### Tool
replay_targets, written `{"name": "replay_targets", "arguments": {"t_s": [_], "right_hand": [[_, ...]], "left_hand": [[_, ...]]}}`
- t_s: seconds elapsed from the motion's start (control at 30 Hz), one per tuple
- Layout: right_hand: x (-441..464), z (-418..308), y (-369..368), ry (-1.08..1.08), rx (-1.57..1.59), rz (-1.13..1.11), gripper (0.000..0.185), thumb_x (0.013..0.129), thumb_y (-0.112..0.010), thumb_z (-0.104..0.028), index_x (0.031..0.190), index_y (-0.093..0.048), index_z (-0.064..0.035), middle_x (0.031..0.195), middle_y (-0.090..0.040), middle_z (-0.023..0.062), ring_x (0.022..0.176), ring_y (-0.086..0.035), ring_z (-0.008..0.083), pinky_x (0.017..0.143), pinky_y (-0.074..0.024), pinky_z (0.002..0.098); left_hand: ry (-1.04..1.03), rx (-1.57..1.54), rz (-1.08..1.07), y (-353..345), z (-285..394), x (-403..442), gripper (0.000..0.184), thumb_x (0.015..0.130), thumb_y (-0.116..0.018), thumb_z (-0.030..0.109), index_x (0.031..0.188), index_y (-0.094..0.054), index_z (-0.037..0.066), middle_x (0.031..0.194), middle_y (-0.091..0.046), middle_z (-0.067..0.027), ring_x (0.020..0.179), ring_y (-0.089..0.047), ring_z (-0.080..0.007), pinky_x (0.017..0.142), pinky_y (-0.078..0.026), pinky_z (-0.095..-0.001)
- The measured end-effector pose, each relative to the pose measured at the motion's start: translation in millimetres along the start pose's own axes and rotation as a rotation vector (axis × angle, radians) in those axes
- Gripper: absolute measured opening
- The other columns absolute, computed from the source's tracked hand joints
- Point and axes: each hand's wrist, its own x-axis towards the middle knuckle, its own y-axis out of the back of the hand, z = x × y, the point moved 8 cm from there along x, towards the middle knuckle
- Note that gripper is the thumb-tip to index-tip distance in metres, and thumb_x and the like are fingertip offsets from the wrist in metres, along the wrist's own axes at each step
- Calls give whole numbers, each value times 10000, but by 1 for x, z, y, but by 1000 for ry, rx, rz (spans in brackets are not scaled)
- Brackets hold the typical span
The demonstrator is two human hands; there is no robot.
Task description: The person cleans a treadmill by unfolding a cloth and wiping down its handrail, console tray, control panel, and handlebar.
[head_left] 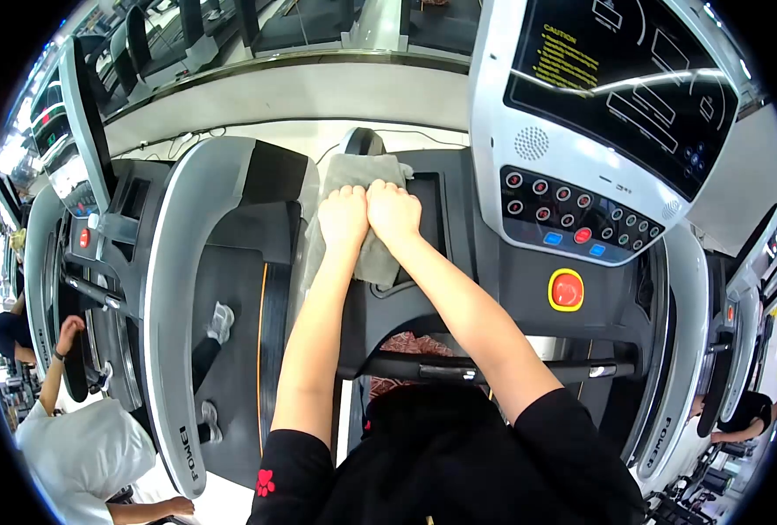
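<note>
Side by side, my left hand (344, 215) and my right hand (393, 212) press on a grey cloth (373, 265), their fingers curled into it. The cloth lies over the left side of a treadmill console, partly across a recessed tray (429, 206). Its upper edge reaches toward a rounded grey end piece (362, 141). My fingertips are hidden, tucked down against the fabric. Both arms stretch forward above the treadmill's black handlebar (432, 369).
Right of my hands stand a display panel (616, 96) with rows of buttons and a red stop button (567, 290) ringed in yellow. A grey curved side rail (174, 306) rises on the left. A person in a white shirt (91, 451) is at lower left. More treadmills stand around.
</note>
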Motion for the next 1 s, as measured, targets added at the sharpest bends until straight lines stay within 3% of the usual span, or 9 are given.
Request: {"name": "replay_targets", "arguments": {"t_s": [0.1, 0.27, 0.4, 0.47, 0.7, 0.9, 1.0], "right_hand": [[-24, -4, 9, 31, -14, -22, 97, 750, -532, -173, 718, -574, -92, 686, -640, 86, 641, -651, 224, 552, -507, 374], [-72, -30, 38, 221, -4, 25, 144, 795, -511, -187, 705, -563, -87, 671, -626, 79, 622, -637, 232, 580, -485, 360], [-112, -45, 49, 258, 50, -122, 106, 756, -519, -167, 716, -572, -84, 696, -622, 70, 678, -615, 215, 615, -458, 353], [-134, -55, 76, 390, 101, 39, 91, 738, -526, -161, 717, -573, -85, 710, -613, 68, 677, -596, 211, 620, -451, 354], [-193, -70, 96, 416, 143, -9, 123, 755, -521, -164, 725, -602, -75, 741, -627, 82, 714, -605, 229, 690, -438, 367], [-197, -68, 105, 418, 197, -99, 152, 777, -497, -159, 751, -614, -65, 779, -641, 99, 750, -620, 252, 700, -452, 379], [-190, -74, 107, 418, 285, -123, 152, 770, -502, -162, 755, -616, -62, 798, -642, 103, 773, -624, 260, 719, -462, 389]], "left_hand": [[-59, -29, 132, 17, 7, -23, 129, 789, -534, 176, 681, -534, 104, 672, -574, -55, 672, -589, -217, 602, -471, -346], [-29, -49, 81, 39, 3, -80, 134, 796, -530, 196, 700, -563, 110, 702, -591, -50, 703, -583, -226, 653, -460, -345], [71, -96, 127, 66, 6, -134, 98, 758, -532, 152, 685, -560, 93, 685, -592, -68, 688, -574, -247, 640, -443, -368], [89, -130, 152, 74, 9, -156, 100, 753, -536, 154, 679, -555, 89, 674, -591, -77, 682, -571, -257, 634, -433, -378], [99, -157, 192, 92, 14, -219, 106, 739, -557, 164, 689, -520, 78, 704, -571, -91, 702, -560, -282, 645, -436, -391], [154, -189, 118, 99, 18, -223, 109, 750, -559, 174, 736, -548, 66, 746, -594, -105, 736, -582, -306, 683, -463, -411], [277, -274, -17, 96, 9, -224, 202, 793, -532, 219, 859, -623, 52, 867, -648, -140, 845, -611, -330, 738, -475, -421]]}}
